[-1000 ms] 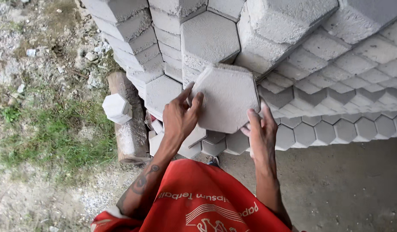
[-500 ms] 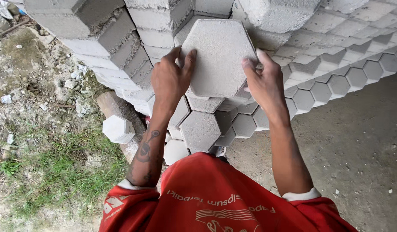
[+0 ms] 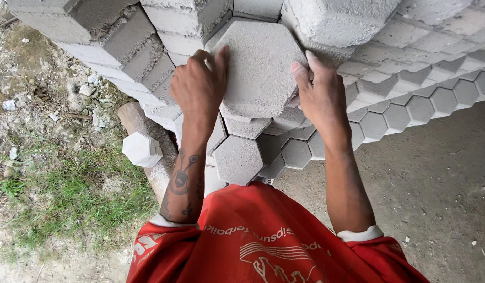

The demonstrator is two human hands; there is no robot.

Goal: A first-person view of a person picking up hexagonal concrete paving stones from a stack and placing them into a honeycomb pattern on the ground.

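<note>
Beyond my fingertips and spreading off past my right wrist rises the stack of grey hexagonal concrete pavers [image 3: 410, 68], tiers of them packed side by side with their six-sided faces and ribbed edges toward me. Out beyond my left forearm lies a patch of grass and rubble [image 3: 54, 199]; under my right forearm is bare concrete floor [image 3: 426, 183].

Between my two hands is one hexagonal paver [image 3: 258, 68], flat face toward me, its upper edge tucked in among the blocks of the stack and its lower edge resting over the pavers just below my wrists.

My left hand [image 3: 199, 86] grips the paver's left edge, fingers hooked over the rim and thumb lying on its face. My right hand [image 3: 317, 94] clasps the right edge the same way, fingers curled behind and thumb against the rim.

Just outside my left forearm a round wooden log [image 3: 148, 147] lies on the ground, and a single small hexagonal paver [image 3: 141, 149] sits on it, well apart from the one I hold.
</note>
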